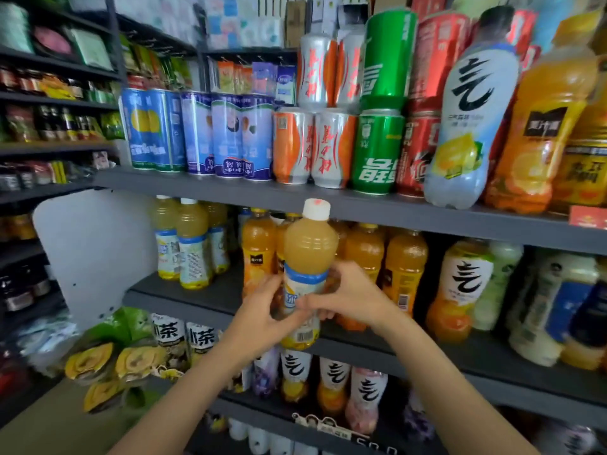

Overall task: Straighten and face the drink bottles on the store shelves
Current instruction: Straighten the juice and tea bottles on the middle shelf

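Presently both hands, left hand (262,310) and right hand (348,297), grasp the white-capped juice bottle (310,254) off the shelf (184,297); careless reseating risks toppling the neighbouring orange bottles (405,261).

Head view looks slightly down, close to shelves (203,188).

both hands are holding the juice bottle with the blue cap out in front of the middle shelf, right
Not quite: the cap is white, not blue, as the head view shows. The rest holds: the left hand and right hand both grip the juice bottle in front of the middle shelf.
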`<state>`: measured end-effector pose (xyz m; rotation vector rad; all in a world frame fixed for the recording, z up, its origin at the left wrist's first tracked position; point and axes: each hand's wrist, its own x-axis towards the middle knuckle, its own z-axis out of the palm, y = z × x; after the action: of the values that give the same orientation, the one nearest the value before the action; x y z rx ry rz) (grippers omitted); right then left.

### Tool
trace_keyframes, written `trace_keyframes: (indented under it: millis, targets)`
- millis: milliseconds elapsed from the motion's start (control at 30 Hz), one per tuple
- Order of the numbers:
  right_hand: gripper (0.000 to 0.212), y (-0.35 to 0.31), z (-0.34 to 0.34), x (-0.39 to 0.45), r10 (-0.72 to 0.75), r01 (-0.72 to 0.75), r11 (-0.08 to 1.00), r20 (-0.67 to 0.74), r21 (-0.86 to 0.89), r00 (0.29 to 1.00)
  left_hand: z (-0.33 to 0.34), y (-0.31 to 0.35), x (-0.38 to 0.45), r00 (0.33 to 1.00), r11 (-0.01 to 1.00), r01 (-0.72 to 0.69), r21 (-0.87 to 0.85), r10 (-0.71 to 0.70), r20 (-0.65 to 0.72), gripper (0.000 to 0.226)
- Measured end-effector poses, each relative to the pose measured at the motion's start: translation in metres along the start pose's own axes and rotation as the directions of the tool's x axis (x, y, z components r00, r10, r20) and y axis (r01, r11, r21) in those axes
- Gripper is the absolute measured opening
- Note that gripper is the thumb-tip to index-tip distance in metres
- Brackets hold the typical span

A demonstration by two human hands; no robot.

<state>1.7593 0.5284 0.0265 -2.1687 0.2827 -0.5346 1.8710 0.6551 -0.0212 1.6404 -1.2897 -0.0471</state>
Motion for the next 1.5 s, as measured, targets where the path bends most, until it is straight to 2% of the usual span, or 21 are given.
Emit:
trace_keyframes:
  millis: [167,400,533,633,767,900,967,1133,1267,1333,1400,1500]
  targets:
    - [0.041,-0.007,0.075,0.043,-0.009,0.009,1.000,-0.004,-0.021,1.000,-0.056,-0.047,-0.010,0.996,0.986,0.079,0.149,-0.072,-0.057,0.043]
    - [0.042,-0.025,0.155,0.114,0.028,-0.034,0.992,-0.053,-0.119,0.998,-0.110,-0.105,-0.001,0.962,0.962,0.208,0.176,-0.169,-0.215,0.033]
    - [0.040,-0.030,0.192,0.145,0.155,-0.193,0.941,-0.155,-0.277,0.976,-0.134,-0.141,0.013,0.971,0.958,0.217,0.189,-0.192,-0.143,0.037]
    - [0.040,-0.026,0.195,0.156,0.239,-0.317,0.907,-0.279,-0.279,0.930,-0.131,-0.159,0.030,0.979,0.964,0.204,0.169,-0.199,-0.051,0.029]
    - [0.044,-0.021,0.193,0.166,0.304,-0.414,0.875,-0.379,-0.251,0.874,-0.117,-0.163,0.056,0.984,0.977,0.177,0.116,-0.177,-0.008,0.027]
    - [0.038,-0.013,0.198,0.166,0.334,-0.453,0.871,-0.444,-0.192,0.831,-0.099,-0.156,0.071,0.956,0.943,0.293,0.161,-0.286,-0.061,0.017]
    - [0.029,-0.011,0.195,0.161,0.357,-0.462,0.874,-0.451,-0.147,0.818,-0.092,-0.152,0.079,0.944,0.918,0.329,0.220,-0.321,-0.072,0.022]
    - [0.027,-0.017,0.175,0.143,0.309,-0.382,0.899,-0.307,-0.216,0.900,-0.082,-0.151,0.099,0.915,0.884,0.401,0.240,-0.397,-0.068,0.040]
    - [0.031,-0.025,0.151,0.125,0.299,-0.369,0.903,-0.292,-0.222,0.908,-0.075,-0.151,0.108,0.909,0.867,0.415,0.275,-0.410,-0.077,0.048]
    - [0.031,-0.025,0.139,0.118,0.244,-0.339,0.893,-0.315,-0.296,0.917,-0.072,-0.150,0.099,0.930,0.883,0.368,0.293,-0.348,-0.119,0.057]
    - [0.025,-0.027,0.128,0.111,0.192,-0.301,0.897,-0.327,-0.325,0.925,-0.073,-0.144,0.083,0.954,0.927,0.254,0.277,-0.195,-0.226,0.057]
    - [0.018,-0.034,0.109,0.102,0.126,-0.251,0.933,-0.418,-0.258,0.900,-0.075,-0.130,0.061,0.927,0.963,-0.059,0.264,0.151,-0.343,0.042]
